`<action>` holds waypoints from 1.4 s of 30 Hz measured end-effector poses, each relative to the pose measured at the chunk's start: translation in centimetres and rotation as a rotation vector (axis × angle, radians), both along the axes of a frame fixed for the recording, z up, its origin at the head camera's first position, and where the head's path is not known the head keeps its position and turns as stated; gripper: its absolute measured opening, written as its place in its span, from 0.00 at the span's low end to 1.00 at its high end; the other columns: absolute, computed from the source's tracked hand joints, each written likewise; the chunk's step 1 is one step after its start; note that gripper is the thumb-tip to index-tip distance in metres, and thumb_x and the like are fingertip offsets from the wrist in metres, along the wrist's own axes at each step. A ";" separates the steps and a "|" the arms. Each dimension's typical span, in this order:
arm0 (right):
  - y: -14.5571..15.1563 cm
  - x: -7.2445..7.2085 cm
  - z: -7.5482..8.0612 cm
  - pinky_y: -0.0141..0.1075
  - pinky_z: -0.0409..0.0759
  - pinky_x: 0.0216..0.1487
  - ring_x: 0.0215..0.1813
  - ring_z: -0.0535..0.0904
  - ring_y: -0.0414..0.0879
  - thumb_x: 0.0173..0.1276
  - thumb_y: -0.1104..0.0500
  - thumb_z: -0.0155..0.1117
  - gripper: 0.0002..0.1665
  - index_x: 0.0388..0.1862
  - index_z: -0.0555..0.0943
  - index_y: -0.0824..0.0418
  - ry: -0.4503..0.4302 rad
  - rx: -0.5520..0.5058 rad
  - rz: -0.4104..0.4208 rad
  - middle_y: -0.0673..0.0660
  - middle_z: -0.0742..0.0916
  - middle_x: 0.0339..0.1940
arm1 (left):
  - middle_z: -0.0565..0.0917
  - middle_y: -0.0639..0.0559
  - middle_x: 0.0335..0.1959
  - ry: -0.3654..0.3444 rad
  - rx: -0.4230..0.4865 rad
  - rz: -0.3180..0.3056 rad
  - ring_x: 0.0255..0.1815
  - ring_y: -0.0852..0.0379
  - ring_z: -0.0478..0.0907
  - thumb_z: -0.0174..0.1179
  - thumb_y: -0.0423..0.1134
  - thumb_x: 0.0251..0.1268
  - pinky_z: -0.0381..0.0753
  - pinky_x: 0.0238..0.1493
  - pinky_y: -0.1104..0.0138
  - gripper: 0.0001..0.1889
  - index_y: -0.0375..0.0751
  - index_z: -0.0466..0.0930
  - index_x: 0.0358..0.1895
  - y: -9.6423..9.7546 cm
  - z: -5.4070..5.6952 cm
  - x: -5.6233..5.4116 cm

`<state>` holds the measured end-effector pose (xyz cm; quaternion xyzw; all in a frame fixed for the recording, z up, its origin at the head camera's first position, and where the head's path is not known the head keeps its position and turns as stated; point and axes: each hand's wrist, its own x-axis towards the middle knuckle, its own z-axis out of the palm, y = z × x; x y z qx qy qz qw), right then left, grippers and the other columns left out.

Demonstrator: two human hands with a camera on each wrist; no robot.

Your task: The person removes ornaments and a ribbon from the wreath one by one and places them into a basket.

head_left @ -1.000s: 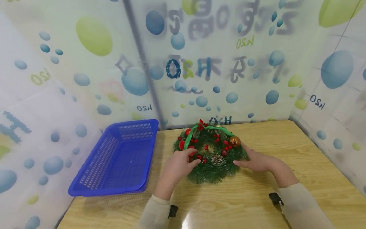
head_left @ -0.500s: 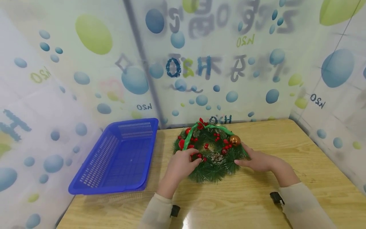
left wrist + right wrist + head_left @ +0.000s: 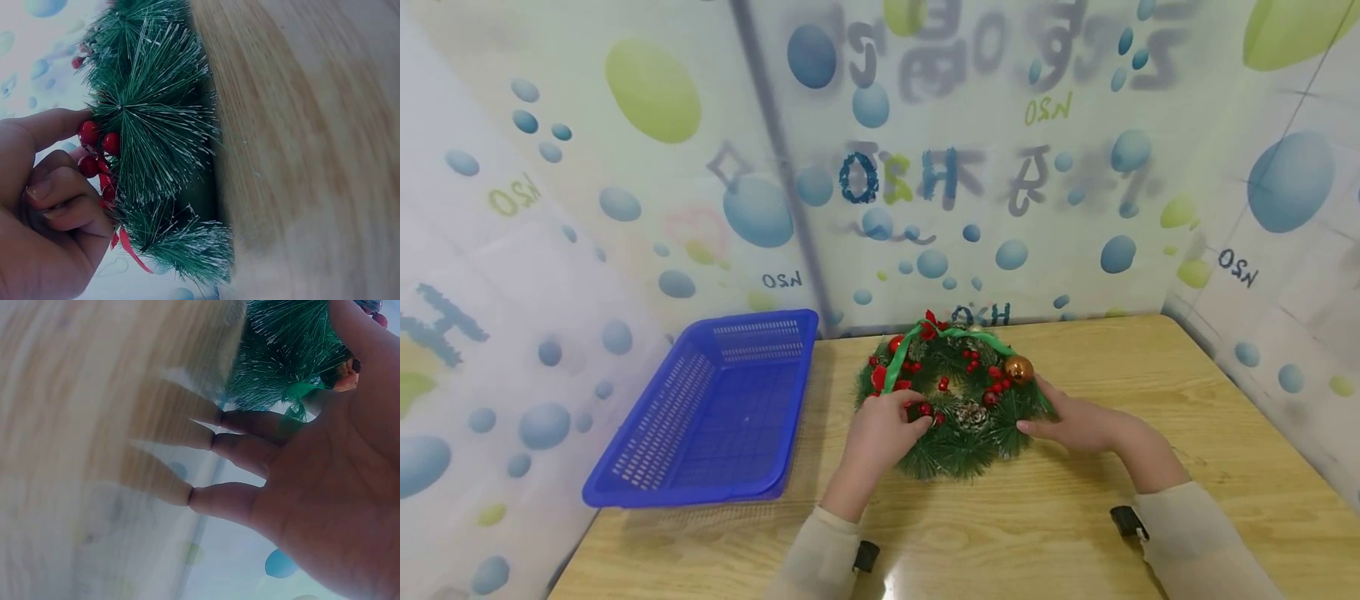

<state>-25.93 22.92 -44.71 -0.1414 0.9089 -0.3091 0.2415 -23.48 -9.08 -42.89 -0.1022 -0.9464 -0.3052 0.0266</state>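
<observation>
A green Christmas wreath lies on the table, with a green ribbon, a copper-coloured bauble and a pine cone on it. My left hand is at its near left side. Thumb and finger pinch a cluster of red berries, while the other fingers curl inward in the left wrist view. On the wreath's right side rests my right hand, its thumb along the greenery. Its fingers are extended, with fingertips against the tabletop in the right wrist view.
To the left stands a blue plastic basket with slotted walls. The wooden table backs onto a patterned curtain with blue and green dots. Black straps sit at the cuffs.
My left hand has shifted slightly right, its thumb and finger closing in on the red berries. The right hand and the wreath have stayed nearly still.
</observation>
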 end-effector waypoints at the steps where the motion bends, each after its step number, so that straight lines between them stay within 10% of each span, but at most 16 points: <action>1: 0.0 0.0 -0.1 0.75 0.61 0.76 0.82 0.54 0.81 0.78 0.28 0.57 0.70 0.88 0.28 0.66 0.001 0.001 -0.001 0.80 0.46 0.86 | 0.64 0.61 0.09 0.003 0.005 0.004 0.10 0.63 0.54 0.71 0.47 0.72 0.54 0.16 0.68 0.19 0.48 0.88 0.62 0.0 0.0 0.0; 30: -0.3 0.0 0.0 0.75 0.58 0.77 0.83 0.51 0.82 0.79 0.29 0.56 0.68 0.88 0.29 0.68 0.012 0.013 0.009 0.80 0.46 0.86 | 0.64 0.60 0.12 0.230 0.436 0.138 0.13 0.61 0.57 0.73 0.45 0.70 0.67 0.25 0.66 0.17 0.43 0.89 0.58 -3.4 4.7 0.2; 36: -0.3 -0.1 0.2 0.75 0.58 0.77 0.83 0.50 0.82 0.79 0.28 0.56 0.69 0.87 0.28 0.68 -0.002 0.007 0.019 0.80 0.45 0.86 | 0.67 0.58 0.14 0.206 0.398 0.168 0.14 0.57 0.60 0.72 0.48 0.72 0.64 0.23 0.64 0.17 0.47 0.88 0.58 -4.5 8.2 -0.9; 42: 0.2 0.1 0.1 0.76 0.58 0.76 0.83 0.49 0.83 0.79 0.29 0.56 0.69 0.87 0.28 0.69 -0.016 0.000 0.026 0.81 0.44 0.86 | 0.73 0.56 0.18 0.075 0.318 0.246 0.17 0.59 0.60 0.70 0.49 0.72 0.61 0.19 0.66 0.20 0.47 0.86 0.63 -8.7 12.2 -4.7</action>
